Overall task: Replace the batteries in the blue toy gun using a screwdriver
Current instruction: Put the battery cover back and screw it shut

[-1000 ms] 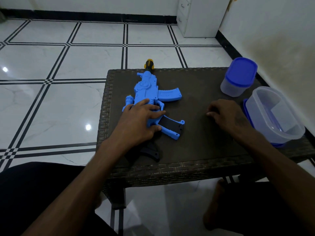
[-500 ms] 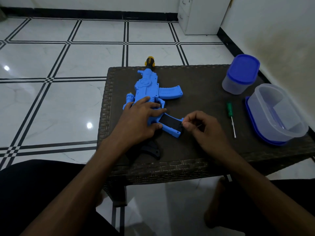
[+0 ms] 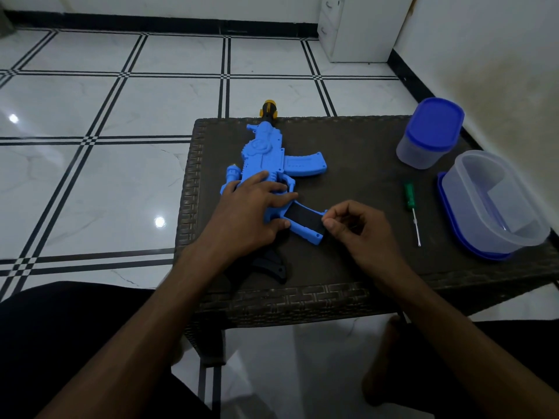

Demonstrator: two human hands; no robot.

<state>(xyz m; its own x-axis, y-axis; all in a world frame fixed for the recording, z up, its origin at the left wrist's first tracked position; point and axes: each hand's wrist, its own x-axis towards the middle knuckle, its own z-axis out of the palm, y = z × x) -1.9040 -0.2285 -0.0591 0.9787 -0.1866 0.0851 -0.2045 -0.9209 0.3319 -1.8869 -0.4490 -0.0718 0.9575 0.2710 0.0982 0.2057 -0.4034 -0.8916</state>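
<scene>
Our table [image 3: 357, 164] carries the gun [image 3: 266, 158] at its left side. Our left hand [image 3: 251, 213] presses flat on it; our right hand [image 3: 354, 228] pinches the black cover [image 3: 304, 220]. The screwdriver [image 3: 412, 210] lies well right.

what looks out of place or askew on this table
The toy gun's yellow muzzle sticks out past the table's far edge. The open clear container sits tilted on its blue lid near the right edge. Nothing looks spilled or broken.

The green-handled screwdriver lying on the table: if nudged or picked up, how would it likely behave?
The screwdriver looks thin with a rounded handle, so a sideways nudge would probably roll it. Its metal shaft should stay stiff. It seems light, lying free on the table, apart from both hands.
</scene>
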